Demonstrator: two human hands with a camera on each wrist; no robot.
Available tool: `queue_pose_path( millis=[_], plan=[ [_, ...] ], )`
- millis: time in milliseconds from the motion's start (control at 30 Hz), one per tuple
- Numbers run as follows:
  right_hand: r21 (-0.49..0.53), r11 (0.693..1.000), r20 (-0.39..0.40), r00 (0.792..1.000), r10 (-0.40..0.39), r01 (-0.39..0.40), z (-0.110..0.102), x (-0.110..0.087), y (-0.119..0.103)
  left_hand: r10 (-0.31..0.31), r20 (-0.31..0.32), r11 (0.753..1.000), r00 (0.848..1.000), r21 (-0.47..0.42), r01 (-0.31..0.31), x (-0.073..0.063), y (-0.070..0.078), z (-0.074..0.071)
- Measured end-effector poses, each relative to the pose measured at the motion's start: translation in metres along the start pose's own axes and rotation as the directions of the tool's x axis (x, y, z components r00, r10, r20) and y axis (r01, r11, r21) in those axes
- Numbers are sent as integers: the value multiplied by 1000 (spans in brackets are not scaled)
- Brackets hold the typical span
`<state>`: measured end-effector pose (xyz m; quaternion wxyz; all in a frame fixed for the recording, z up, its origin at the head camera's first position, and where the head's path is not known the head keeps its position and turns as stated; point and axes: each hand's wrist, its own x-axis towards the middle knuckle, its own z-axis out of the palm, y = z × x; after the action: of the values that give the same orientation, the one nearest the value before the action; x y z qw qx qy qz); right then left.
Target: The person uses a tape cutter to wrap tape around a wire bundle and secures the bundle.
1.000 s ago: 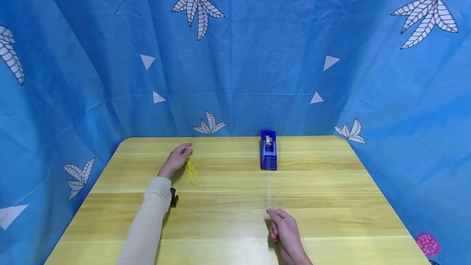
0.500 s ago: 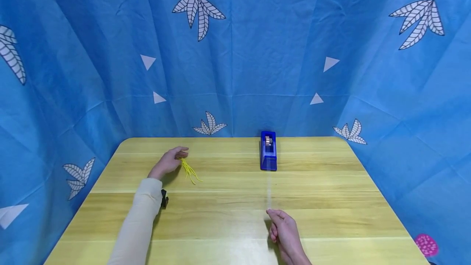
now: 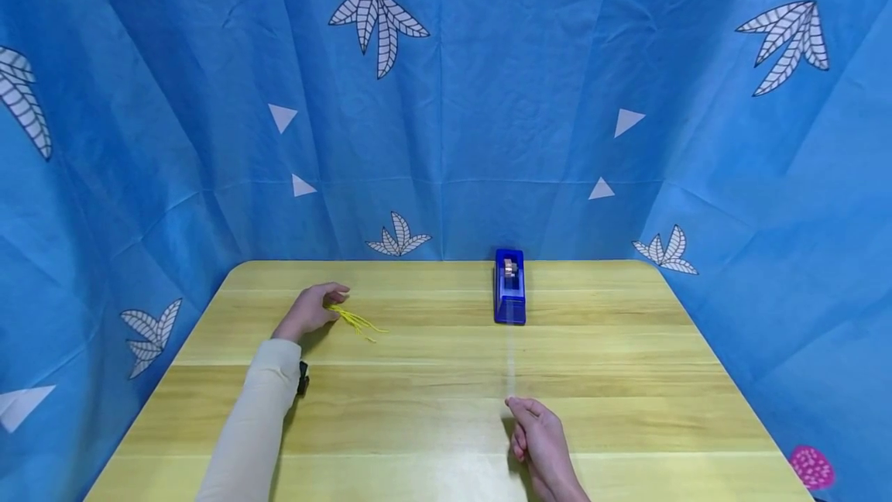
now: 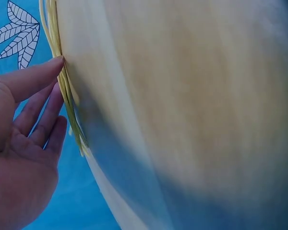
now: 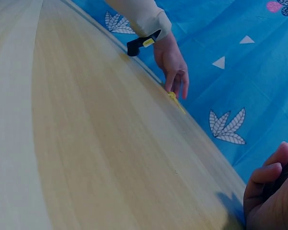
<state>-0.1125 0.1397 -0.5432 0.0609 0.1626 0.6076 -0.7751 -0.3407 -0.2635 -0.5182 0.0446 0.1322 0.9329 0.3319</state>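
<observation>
Near the far left of the table in the head view, my left hand (image 3: 311, 313) pinches one end of a bundle of thin yellow strings (image 3: 358, 322), whose loose ends fan out to the right. In the left wrist view the thumb presses the strings (image 4: 62, 81) against the fingers, just off the wood. A blue tape dispenser (image 3: 510, 316) stands at the back, right of centre. From it a clear strip of tape (image 3: 511, 362) runs toward me, its end pinched by thumb and forefinger of my right hand (image 3: 542, 440). The right wrist view hides the tape end.
The table (image 3: 432, 424) has a light wood-grain top with rounded far corners. A blue patterned curtain (image 3: 446, 115) surrounds its back and sides. A black wrist device (image 3: 303, 378) sits on the left sleeve.
My left hand has shifted left and a little nearer, drawing the yellow strings along, so they lie more sideways. The right hand, tape strip and dispenser have stayed put.
</observation>
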Motion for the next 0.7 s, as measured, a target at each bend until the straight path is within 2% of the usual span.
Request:
queue_pose_path(
  millis=[100, 300, 433, 700],
  plan=[
    [7, 1000, 2, 1000, 1, -1, 0, -1, 1, -27, -4, 1000, 1000, 6, 27, 1, 1, 2],
    [9, 1000, 3, 1000, 2, -2, -1, 0, 1, -11, 13, 1000, 1000, -6, 11, 4, 8, 5],
    [8, 1000, -1, 1000, 3, -3, 0, 0, 1, -28, 27, 999, 999, -22, 29, 5, 12, 7],
    [6, 1000, 7, 1000, -4, 4, -1, 0, 1, -62, 20, 998, 998, -13, 62, 3, 13, 10]
  ],
)
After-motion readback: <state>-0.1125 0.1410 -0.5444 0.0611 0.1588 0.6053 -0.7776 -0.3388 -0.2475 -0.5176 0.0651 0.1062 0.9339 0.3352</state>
